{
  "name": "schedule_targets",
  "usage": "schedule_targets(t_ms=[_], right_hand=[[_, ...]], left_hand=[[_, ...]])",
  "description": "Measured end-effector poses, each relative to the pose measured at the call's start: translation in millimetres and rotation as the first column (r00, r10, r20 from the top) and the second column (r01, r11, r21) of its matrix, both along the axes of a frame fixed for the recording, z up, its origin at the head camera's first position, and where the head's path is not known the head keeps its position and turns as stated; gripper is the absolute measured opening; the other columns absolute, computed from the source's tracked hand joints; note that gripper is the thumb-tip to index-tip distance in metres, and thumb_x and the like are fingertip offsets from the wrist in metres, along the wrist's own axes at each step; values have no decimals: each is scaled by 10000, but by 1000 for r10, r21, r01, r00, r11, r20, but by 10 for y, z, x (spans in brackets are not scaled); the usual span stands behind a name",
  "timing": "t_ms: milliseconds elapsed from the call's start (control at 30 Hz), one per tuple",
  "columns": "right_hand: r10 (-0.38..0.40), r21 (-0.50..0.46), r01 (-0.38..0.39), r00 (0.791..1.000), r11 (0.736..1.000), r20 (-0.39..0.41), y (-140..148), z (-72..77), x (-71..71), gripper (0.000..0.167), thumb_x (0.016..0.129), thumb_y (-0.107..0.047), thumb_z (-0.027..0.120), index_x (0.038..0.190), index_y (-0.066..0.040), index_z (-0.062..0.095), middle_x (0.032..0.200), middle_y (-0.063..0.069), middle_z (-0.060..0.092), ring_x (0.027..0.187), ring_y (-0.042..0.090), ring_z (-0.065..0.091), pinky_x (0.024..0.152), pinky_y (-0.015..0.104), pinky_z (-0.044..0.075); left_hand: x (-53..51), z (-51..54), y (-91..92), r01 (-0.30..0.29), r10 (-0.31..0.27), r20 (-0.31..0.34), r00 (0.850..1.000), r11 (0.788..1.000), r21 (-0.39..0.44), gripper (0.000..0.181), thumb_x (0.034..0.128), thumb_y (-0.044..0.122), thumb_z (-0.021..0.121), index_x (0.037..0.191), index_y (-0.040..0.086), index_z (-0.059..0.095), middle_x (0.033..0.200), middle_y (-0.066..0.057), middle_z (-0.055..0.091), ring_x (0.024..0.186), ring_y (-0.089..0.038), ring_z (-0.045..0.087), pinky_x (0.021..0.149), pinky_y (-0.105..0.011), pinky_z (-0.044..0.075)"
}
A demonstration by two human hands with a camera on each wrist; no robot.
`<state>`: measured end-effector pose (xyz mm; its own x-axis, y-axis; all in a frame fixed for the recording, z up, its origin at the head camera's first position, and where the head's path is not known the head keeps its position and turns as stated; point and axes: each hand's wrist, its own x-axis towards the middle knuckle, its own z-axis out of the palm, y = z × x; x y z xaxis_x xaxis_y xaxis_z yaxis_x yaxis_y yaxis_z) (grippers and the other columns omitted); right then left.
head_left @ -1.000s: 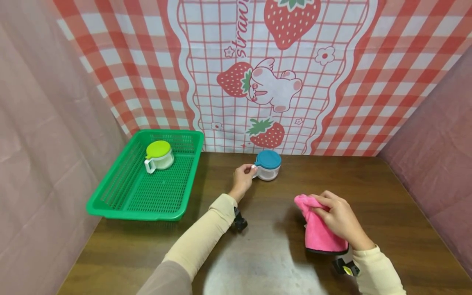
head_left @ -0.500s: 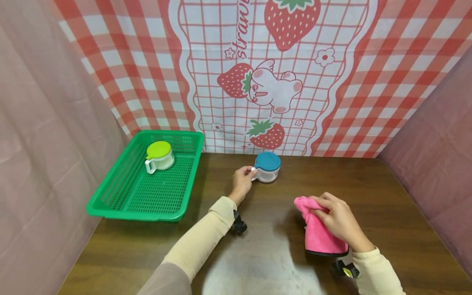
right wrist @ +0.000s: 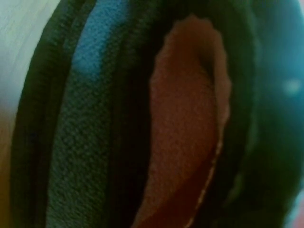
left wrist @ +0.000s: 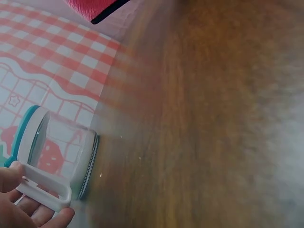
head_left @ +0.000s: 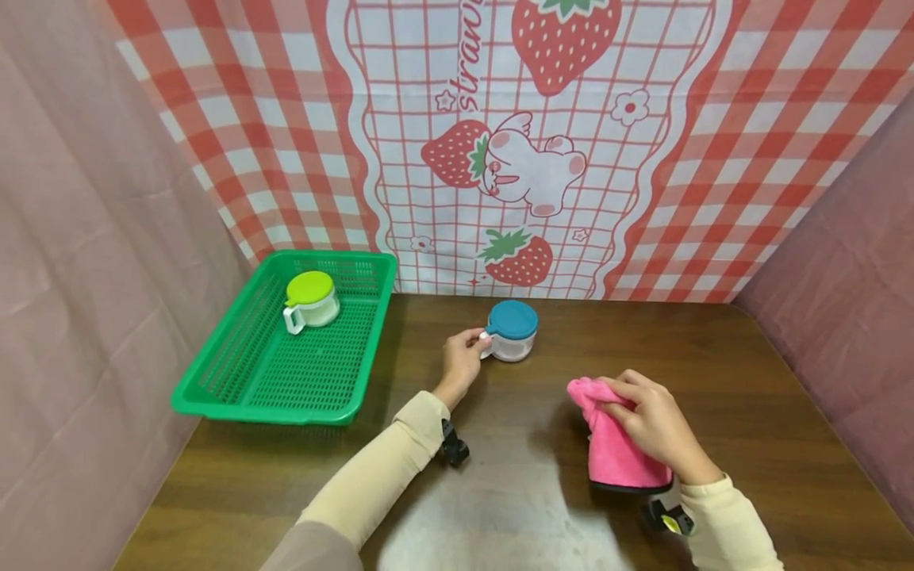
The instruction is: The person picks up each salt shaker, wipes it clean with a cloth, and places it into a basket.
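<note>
My left hand (head_left: 460,366) pinches the white handle of a clear seasoning jar with a blue lid (head_left: 513,320). In the left wrist view the thumb and fingers (left wrist: 10,176) are around that handle, and the jar (left wrist: 66,148) is upright relative to the table; whether its base touches the wood I cannot tell. My right hand (head_left: 655,420) grips a bunched pink cloth (head_left: 624,452) with a dark edge, which hangs down at the right. Close folds of the cloth (right wrist: 183,118) fill the right wrist view, dim and blurred.
A green plastic basket (head_left: 360,373) stands at the left with a second jar (head_left: 312,300), lime-lidded and white-handled, inside it. The brown wooden table (head_left: 500,492) runs back to a red-and-white checked curtain (head_left: 286,159). Pink drapes (head_left: 86,238) border the sides.
My left hand has drawn the blue-lidded jar slightly left and toward me, away from the back curtain. The right hand and the pink cloth have hardly moved.
</note>
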<state>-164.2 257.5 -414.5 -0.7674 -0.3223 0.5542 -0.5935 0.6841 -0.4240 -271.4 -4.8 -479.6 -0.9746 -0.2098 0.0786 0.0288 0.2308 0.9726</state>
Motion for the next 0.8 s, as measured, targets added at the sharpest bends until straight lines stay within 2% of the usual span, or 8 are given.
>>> schedule_targets(t_ms=[300, 633, 800], right_hand=[[1, -11, -1, 1000, 1000, -6, -32, -5, -4, 310, 685, 73, 804, 976, -21, 756, 744, -48, 571, 643, -7, 425, 545, 123, 321], [24, -28, -24, 1000, 999, 0, -127, -13, -25, 309, 690, 72, 804, 982, -17, 757, 744, -48, 579, 644, -1, 430, 549, 124, 320], [36, -25, -35, 999, 999, 5, -168, -13, -37, 302, 694, 54, 810, 984, -13, 755, 747, -44, 575, 644, 1, 426, 545, 125, 313]], left_hand=[[182, 37, -154, 8, -12, 71, 997, 999, 52, 200, 877, 70, 697, 1046, -36, 714, 986, -193, 723, 847, -176, 637, 699, -199, 501], [421, 20, -234, 23, -30, 89, 996, 996, 85, 209, 882, 54, 680, 1060, -53, 701, 984, -194, 720, 847, -158, 635, 696, -218, 510], [581, 31, -250, -4, -6, 110, 994, 996, 89, 208, 885, 66, 680, 1063, -41, 702, 993, -181, 716, 873, -176, 637, 727, -253, 526]])
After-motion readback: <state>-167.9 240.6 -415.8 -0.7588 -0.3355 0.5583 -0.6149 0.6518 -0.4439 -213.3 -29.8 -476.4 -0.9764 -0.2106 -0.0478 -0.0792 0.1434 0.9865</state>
